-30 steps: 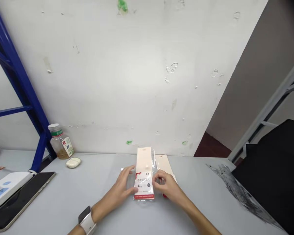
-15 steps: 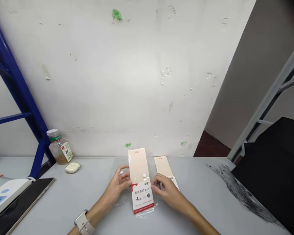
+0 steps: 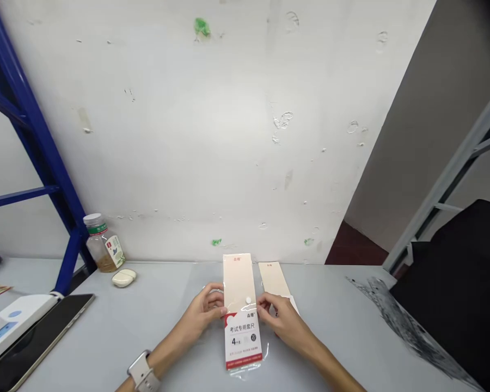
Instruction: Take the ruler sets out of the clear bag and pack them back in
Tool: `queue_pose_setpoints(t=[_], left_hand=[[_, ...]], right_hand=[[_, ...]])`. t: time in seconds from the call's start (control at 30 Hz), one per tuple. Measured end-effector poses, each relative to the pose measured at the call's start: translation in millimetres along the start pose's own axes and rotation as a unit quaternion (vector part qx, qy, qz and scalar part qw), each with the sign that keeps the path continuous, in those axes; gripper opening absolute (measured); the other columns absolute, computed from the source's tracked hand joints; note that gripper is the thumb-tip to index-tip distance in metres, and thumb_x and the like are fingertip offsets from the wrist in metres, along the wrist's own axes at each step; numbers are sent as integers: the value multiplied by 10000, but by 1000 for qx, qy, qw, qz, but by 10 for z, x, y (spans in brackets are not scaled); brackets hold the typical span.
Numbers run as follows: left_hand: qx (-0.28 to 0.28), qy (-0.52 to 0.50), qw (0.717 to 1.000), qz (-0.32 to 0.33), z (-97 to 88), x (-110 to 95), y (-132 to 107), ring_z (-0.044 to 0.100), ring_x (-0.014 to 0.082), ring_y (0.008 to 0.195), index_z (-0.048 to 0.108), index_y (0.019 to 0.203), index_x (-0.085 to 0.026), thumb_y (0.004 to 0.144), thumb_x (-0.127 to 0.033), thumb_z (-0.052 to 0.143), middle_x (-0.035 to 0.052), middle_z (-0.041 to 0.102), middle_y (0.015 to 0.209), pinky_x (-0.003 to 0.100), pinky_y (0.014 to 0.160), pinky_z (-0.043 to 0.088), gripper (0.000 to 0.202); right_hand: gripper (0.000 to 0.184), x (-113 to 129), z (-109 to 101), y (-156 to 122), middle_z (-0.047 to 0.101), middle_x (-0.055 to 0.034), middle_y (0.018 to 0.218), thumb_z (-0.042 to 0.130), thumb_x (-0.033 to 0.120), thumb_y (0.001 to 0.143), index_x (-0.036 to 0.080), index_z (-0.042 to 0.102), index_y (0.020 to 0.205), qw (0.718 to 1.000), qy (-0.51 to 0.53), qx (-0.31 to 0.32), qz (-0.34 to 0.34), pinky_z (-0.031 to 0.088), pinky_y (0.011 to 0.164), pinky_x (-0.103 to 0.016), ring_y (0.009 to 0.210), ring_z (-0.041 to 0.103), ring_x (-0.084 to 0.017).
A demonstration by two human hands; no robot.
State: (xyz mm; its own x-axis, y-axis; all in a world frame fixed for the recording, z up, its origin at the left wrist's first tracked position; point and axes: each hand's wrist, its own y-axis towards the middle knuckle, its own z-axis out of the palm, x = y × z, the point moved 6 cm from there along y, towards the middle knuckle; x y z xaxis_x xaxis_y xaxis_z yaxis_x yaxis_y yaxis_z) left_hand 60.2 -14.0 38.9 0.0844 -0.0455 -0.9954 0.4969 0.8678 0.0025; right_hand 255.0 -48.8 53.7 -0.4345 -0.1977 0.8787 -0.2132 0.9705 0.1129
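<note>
A cream ruler-set packet with a white and red printed label stands out in the middle, over the near part of the desk. My left hand grips its left edge between thumb and fingers. On the opposite edge, the fingers of my right hand are pinched at label height. Clear plastic film shows around and behind the packet. A second cream packet lies on the desk just behind my right hand, which covers part of it. A pale watch is on my left wrist.
At the left stand a plastic jar and a cream oval case. Nearer lie a dark phone and a white power strip. A white wall closes off the back of the desk; a black object is at right.
The held packet has moved slightly right and toward me, and now sits straighter. Both hands stay at its edges. The whole view has shifted a little.
</note>
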Motion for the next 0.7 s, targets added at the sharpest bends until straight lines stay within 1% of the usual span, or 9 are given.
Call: queue_pose_setpoints(t=[0.1, 0.17, 0.27, 0.37, 0.43, 0.5, 0.6, 0.63, 0.7], left_hand=[[13, 6, 1000, 13, 38, -30, -20, 646, 212, 903, 509, 1082, -239, 774, -373, 745, 20, 689, 910, 340, 809, 471, 410], [18, 7, 1000, 15, 54, -34, -31, 650, 212, 890, 503, 1109, -242, 794, -389, 725, 19, 685, 898, 343, 798, 476, 412], [25, 6, 1000, 15, 56, -30, -29, 653, 197, 780, 500, 1121, -239, 803, -408, 713, -13, 651, 773, 333, 737, 484, 419], [-1, 12, 1000, 19, -15, -59, -9, 625, 173, 672, 518, 1101, -235, 788, -425, 717, -43, 592, 692, 315, 663, 488, 416], [-40, 23, 999, 24, -125, -112, -1, 607, 170, 652, 535, 1088, -232, 769, -442, 721, -48, 570, 676, 307, 631, 487, 425], [-94, 33, 995, 30, -295, -185, -3, 593, 170, 656, 549, 1086, -229, 743, -451, 729, -49, 558, 676, 300, 618, 486, 447], [-175, 35, 983, 37, -629, -281, -26, 557, 150, 617, 548, 1105, -228, 717, -447, 720, -55, 534, 694, 277, 568, 464, 478], [-204, 38, 977, 44, -752, -307, -40, 533, 138, 583, 546, 1089, -220, 708, -439, 710, -63, 512, 674, 266, 540, 445, 469], [-257, 73, 963, 28, -978, -311, -68, 527, 132, 576, 539, 1052, -210, 685, -412, 672, -64, 500, 673, 260, 547, 441, 440]], right_hand=[[298, -53, 13, 15, 628, 2, 738, 484, 448, 894, 216, 636, 783, 1000, -19, -16, -3, 411, 700, -292, 709, 536, -172], [320, -90, 31, 19, 634, -4, 748, 487, 483, 886, 217, 634, 785, 1000, -16, -24, 0, 415, 696, -293, 717, 543, -178], [361, -108, 55, 15, 636, -8, 757, 492, 543, 874, 218, 617, 779, 1000, -8, -25, 1, 417, 693, -290, 734, 544, -185], [393, -105, 22, 18, 589, 10, 711, 460, 578, 887, 224, 564, 751, 1000, -4, -27, 1, 402, 677, -283, 696, 511, -170], [402, -134, -58, 38, 541, 23, 685, 440, 589, 895, 227, 518, 738, 999, 11, -31, 1, 387, 654, -276, 665, 478, -158], [402, -225, -188, 75, 505, 29, 679, 441, 604, 886, 232, 476, 736, 998, 41, -40, 9, 376, 628, -272, 652, 461, -154], [393, -498, -442, 133, 477, 41, 667, 413, 621, 876, 248, 432, 753, 994, 69, -60, 57, 371, 602, -271, 614, 447, -150], [397, -606, -529, 144, 481, 39, 665, 403, 621, 869, 247, 419, 736, 993, 50, -68, 79, 365, 590, -268, 606, 443, -149], [389, -809, -707, 143, 502, 36, 660, 386, 600, 855, 245, 400, 696, 987, -32, -99, 126, 355, 581, -264, 611, 448, -152]])
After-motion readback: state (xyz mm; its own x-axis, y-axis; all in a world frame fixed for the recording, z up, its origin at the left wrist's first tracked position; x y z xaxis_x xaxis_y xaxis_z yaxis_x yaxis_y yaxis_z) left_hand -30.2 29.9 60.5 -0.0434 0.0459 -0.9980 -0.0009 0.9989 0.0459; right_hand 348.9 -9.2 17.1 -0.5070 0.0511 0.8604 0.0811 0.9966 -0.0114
